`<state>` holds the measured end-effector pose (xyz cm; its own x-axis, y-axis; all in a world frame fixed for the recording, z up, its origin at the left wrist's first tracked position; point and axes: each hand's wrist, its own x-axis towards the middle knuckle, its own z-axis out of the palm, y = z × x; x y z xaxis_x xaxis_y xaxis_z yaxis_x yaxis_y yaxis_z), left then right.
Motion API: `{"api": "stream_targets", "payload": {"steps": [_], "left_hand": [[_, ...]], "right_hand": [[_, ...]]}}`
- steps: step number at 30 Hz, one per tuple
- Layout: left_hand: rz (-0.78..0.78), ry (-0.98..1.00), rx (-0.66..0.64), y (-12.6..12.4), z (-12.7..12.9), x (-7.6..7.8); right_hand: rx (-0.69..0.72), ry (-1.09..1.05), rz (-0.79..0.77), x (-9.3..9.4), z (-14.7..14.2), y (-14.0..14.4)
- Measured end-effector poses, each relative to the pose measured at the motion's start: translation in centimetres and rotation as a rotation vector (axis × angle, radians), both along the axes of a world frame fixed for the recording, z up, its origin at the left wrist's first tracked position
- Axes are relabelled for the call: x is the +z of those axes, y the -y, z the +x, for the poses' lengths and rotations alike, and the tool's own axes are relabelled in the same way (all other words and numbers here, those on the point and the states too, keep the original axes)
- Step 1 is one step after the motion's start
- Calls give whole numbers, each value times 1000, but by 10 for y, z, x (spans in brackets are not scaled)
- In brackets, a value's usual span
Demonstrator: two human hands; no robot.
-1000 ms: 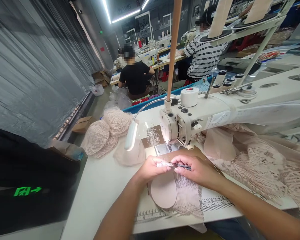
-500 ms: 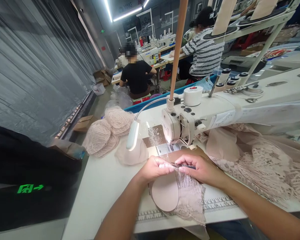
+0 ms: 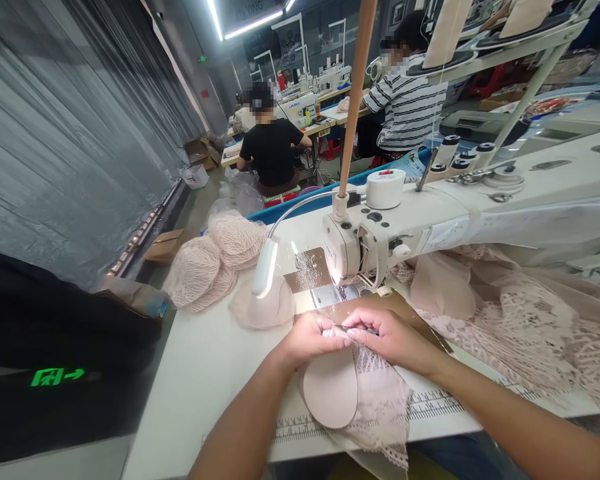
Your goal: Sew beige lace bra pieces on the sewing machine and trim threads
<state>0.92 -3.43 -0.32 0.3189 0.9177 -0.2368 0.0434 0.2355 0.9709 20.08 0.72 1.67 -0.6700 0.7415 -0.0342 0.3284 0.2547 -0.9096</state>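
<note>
A white sewing machine (image 3: 430,213) spans the far right of the surface (image 3: 205,373), its right end cut off. Just near of its needle lies a pink lace piece (image 3: 375,400) with a smooth cup (image 3: 330,393), hanging over the near edge. The left hand (image 3: 307,337) pinches its far edge; the right hand (image 3: 393,337) is clamped on a thin dark tool (image 3: 363,329), mostly hidden by fingers.
</note>
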Motion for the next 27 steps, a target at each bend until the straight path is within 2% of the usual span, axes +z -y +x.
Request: {"api": "stream_targets", "payload": {"steps": [3,7,11,13,15,16,18,21,23,25,27], "left_hand": [[13,-3,-58,0,-7,2],[-54,-114,-225,-1,-30,14],[-104,-204,-324,-3,-48,26],[-117,-233,-356,-3,-52,28],[-107,-249,-342,-3,-53,27],[-97,-256,-327,-3,-52,26],[-76,-263,-297,-3,-49,22],[-53,-257,-260,-3,-43,14],[-43,-255,-237,-4,-38,11],[-30,-261,-219,-5,-34,10],[-15,-270,-211,-8,-28,10]], "right_hand": [[-68,-27,-7,-7,6,-4],[-72,54,277,-11,5,-9],[69,194,484,-9,-5,-8],[166,240,477,-6,-6,-5],[238,218,373,-3,-3,-3],[239,187,316,-2,-1,-2],[149,139,277,-1,5,-4],[12,109,404,-5,11,-10],[58,91,421,-8,14,-14],[121,76,332,-9,17,-15],[98,68,271,-8,17,-14]]}}
